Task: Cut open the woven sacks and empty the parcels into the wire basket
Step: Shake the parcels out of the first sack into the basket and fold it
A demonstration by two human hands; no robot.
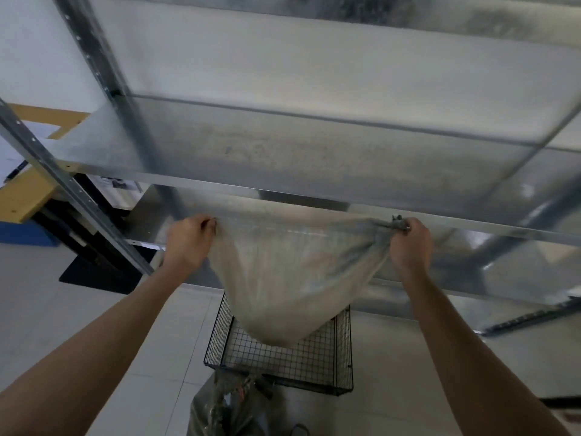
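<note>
A person's left hand (188, 240) and right hand (410, 243), both arms stretched forward and well apart, each clench a bunched corner of a pale woven sack (292, 278). The fingers are curled tight round the cloth, and the top edge is drawn nearly taut between the two fists. The sack sags below that edge into a rounded belly, and its lowest point hangs over the open top of a black wire basket (344, 347) on the tiled floor (408, 357). Whether the cloth touches the mesh cannot be told, nor what is inside the sack.

The near wall of the basket meets a second, crumpled sack (226, 404) lying at the bottom of the view. Bare tile lies open to the left and right of the basket.

Just behind the fists runs the front lip of a galvanised steel shelf (283, 152), part of a rack whose upper shelves fill the top of the view. The rack's perforated upright (78, 196) slants down on the left, close beside the left forearm. Beyond it stand a yellow wooden desk (28, 196), a blue box (25, 237) and a black mat (94, 275).
</note>
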